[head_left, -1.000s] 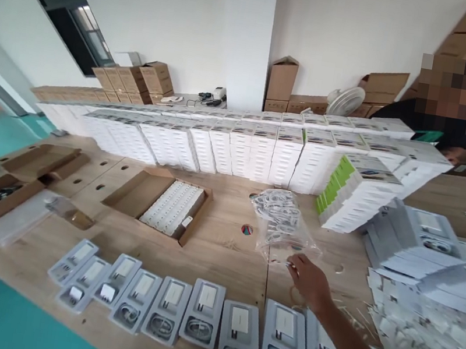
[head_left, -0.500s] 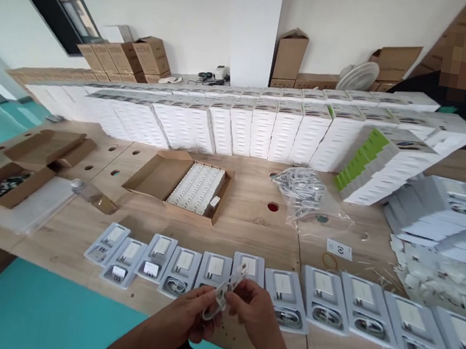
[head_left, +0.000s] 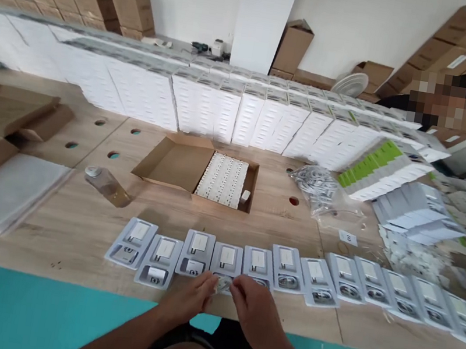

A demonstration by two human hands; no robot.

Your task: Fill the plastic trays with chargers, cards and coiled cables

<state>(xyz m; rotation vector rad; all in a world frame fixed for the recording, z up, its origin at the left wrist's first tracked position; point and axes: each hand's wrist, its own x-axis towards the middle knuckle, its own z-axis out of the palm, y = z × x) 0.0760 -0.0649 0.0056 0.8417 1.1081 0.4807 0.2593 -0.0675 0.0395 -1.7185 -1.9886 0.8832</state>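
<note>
A coiled white cable (head_left: 223, 284) shows between my hands, low over the front end of a grey plastic tray (head_left: 226, 263). My left hand (head_left: 190, 296) pinches the coil's left side. At its right edge, the fingers of my right hand (head_left: 254, 303) are closed on the cable, their tips partly hidden. The tray's upper pocket has a white flat piece (head_left: 227, 255); its lower pocket is mostly covered by my hands and the coil. To the left stand trays with small white cards, such as this card (head_left: 156, 275). Several trays to the right hold coiled cables (head_left: 288, 282).
An open carton (head_left: 172, 168) holds rows of small white parts. Behind runs a long wall of stacked white boxes (head_left: 251, 115). A bottle (head_left: 108, 186) lies at left, a bag of cables (head_left: 314, 187) at right. Loose white parts (head_left: 410, 255) lie farther right. A person (head_left: 443, 101) is behind the stacks.
My view has swung, so the row of trays sits differently. The cable coil, held up in front of the trays before, is now lower, at one tray's front end.
</note>
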